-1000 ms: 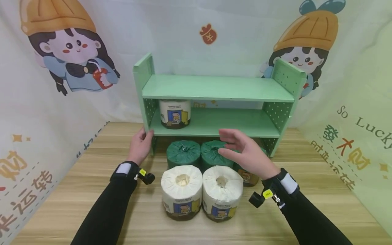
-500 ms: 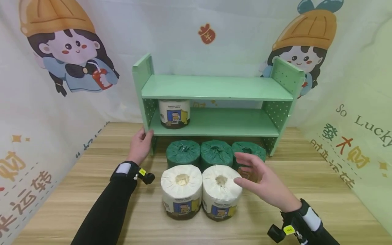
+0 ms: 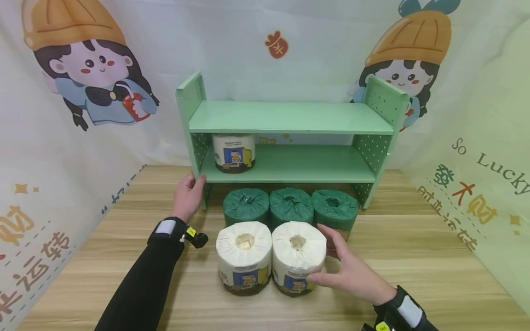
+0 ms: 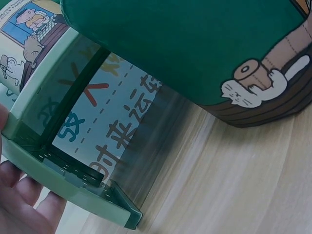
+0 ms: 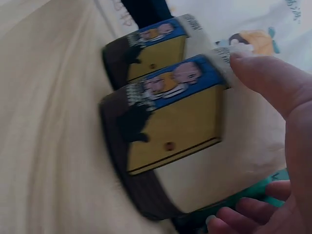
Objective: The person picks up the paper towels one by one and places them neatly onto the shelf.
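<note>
My left hand (image 3: pixel 187 197) grips the lower left side panel of a light green two-tier shelf (image 3: pixel 290 117), thumb in front. In the left wrist view, fingers (image 4: pixel 29 190) lie along the panel's outer side. My right hand (image 3: pixel 352 271) is spread beside the right-hand white toilet paper roll (image 3: pixel 299 257), its thumb at the front label and index fingertip by the upper right edge. The right wrist view shows the thumb (image 5: pixel 263 78) close against that roll's wrapper, with the other fingers loosely bent. Another white toilet paper roll (image 3: pixel 244 255) stands upright against its left side.
Three green-wrapped rolls (image 3: pixel 291 207) stand in a row behind the white ones, before the shelf's bottom opening. One white roll (image 3: pixel 234 154) sits at the left of the middle board. Printed cloth (image 3: pixel 232 55) hangs behind and at both sides of the wooden table (image 3: pixel 103 239).
My right hand has drawn back from over the green rolls, toward me, and come down beside the right-hand white roll. My left hand stays on the shelf panel.
</note>
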Demonstrator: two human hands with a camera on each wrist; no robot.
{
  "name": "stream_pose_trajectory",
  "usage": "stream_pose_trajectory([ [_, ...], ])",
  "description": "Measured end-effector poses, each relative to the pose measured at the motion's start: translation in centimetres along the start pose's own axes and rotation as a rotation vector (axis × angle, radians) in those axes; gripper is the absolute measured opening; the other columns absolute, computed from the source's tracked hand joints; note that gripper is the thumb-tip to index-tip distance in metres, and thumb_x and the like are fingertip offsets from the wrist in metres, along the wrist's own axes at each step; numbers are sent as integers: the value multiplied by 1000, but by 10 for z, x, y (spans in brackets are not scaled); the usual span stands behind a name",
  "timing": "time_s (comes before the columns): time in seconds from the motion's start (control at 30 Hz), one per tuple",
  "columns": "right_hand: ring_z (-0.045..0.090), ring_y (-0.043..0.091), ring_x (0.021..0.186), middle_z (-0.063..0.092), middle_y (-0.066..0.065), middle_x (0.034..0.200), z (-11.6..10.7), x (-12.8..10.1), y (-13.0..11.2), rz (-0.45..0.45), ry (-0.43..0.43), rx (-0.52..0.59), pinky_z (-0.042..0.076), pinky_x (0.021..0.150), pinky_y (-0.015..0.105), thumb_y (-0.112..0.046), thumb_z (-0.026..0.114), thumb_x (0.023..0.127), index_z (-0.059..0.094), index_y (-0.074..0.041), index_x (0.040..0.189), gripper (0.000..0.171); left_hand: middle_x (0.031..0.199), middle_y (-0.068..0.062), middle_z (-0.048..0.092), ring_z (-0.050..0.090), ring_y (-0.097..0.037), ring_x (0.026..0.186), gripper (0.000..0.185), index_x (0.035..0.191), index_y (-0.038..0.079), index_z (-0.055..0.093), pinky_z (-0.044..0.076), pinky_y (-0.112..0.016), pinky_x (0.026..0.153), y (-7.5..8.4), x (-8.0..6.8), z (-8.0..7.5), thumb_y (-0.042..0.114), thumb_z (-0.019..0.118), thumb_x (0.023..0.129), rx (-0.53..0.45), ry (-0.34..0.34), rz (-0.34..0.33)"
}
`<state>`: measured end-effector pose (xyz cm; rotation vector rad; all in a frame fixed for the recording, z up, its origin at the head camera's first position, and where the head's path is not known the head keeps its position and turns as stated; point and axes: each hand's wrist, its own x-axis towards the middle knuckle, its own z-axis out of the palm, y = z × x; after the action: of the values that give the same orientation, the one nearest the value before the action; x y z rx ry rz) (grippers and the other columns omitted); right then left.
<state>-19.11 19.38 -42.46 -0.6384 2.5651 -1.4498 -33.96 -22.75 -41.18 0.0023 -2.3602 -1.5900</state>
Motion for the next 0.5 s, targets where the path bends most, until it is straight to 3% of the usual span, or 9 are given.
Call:
stream_pose_trajectory([
  [0.27, 31, 52, 162, 34, 26, 173, 15, 8, 13, -12, -42, 64, 17, 128, 81, -27, 100, 81, 15, -6, 172, 127, 165, -17, 55, 51, -38, 156, 54, 163, 15, 54, 43, -60, 128, -3, 3, 1, 42, 46, 117, 4, 9, 6],
  [0.5, 36, 49, 160, 41, 21, 172, 22, 10, 17, -47, -36, 101, 16, 129, 80, -25, 100, 80, 17, -9, 173, 126, 165, -17, 55, 50, -37, 156, 53, 163, 16, 54, 43, -60, 128, -4, 5, 2, 43, 46, 117, -2, 12, 2],
])
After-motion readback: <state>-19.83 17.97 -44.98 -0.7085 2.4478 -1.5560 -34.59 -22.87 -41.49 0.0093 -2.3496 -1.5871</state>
